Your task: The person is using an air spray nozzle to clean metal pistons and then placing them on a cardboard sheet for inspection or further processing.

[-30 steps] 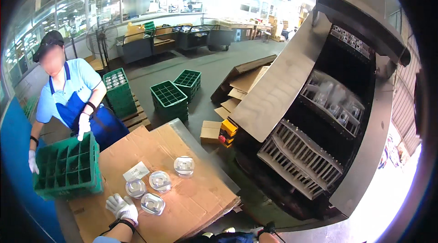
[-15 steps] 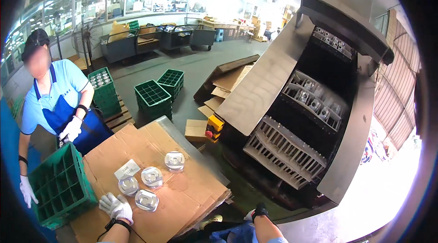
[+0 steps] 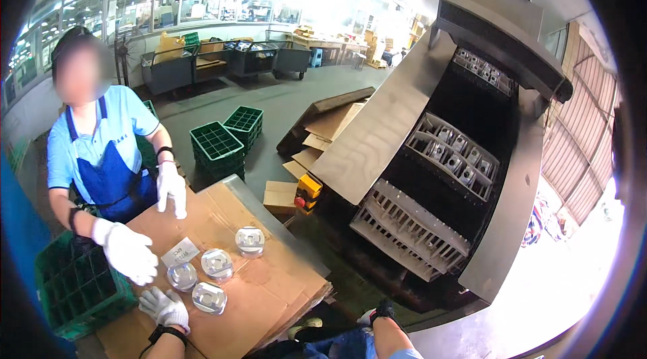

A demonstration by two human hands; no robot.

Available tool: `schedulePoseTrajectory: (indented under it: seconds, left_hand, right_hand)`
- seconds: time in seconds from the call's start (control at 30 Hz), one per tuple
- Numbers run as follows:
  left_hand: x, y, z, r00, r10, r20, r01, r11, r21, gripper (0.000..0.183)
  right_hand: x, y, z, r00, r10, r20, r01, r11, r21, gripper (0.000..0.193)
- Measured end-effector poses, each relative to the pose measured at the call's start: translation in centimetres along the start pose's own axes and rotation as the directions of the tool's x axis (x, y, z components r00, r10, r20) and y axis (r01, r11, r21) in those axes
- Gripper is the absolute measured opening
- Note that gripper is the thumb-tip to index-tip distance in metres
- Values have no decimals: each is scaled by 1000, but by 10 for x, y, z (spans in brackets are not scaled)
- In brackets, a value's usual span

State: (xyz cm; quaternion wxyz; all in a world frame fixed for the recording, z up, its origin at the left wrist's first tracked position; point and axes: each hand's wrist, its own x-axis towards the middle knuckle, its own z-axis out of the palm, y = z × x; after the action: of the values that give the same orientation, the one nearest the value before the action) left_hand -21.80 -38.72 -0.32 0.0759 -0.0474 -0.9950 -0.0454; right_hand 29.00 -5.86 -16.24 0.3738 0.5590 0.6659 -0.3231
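Right hand [image 3: 366, 318]: only a sliver shows beyond wrist strap [image 3: 385, 309]; grip hidden. Left forearm [image 3: 167, 347]: cut by lower edge. Counter [image 3: 278, 219]: largely hidden under cardboard [image 3: 273, 295]. Green crate [image 3: 101, 315], left: part-hidden behind co-worker's nearer hand [image 3: 128, 252]. Crate stack [image 3: 147, 149]: mostly blocked by co-worker [image 3: 114, 170]. Co-worker's head [image 3: 82, 73]: blurred. Pieces [image 3: 484, 71] in machine's [image 3: 384, 130] far rack: too small to tell.
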Motion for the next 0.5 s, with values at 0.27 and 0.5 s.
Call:
schedulePoseTrajectory:
  seconds: [0.27, 0.5]
  left_hand:
    - [0, 5, 6, 997, 73, 22, -73, 997, 17, 53]
    - [3, 10, -2, 990, 126, -56, -129, 990, -53, 37]
  right_hand:
    - [30, 23, 44, 997, 44, 63, -63, 941, 333, 39]
    - [-105, -14, -15, 988, 13, -151, 31, 957, 289, 51]
